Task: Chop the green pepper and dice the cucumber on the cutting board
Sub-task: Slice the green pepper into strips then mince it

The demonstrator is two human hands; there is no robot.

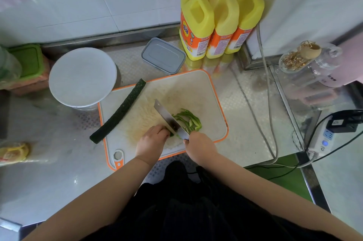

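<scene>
A whole dark cucumber (pixel 119 110) lies diagonally across the cutting board (pixel 206 91); right hand (pixel 200 147) grips a knife (pixel 169 117), curled left hand (pixel 152 142) pins sliced green pepper (pixel 188 120).

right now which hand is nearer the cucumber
Left. The left hand rests on the cutting board holding down the green pepper, just right of the cucumber. The right hand, with its grip on the knife, lies farther right.

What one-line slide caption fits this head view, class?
Right hand chops green pepper with a cleaver, left hand steadying it; whole cucumber waits across the cutting board edge.
</scene>
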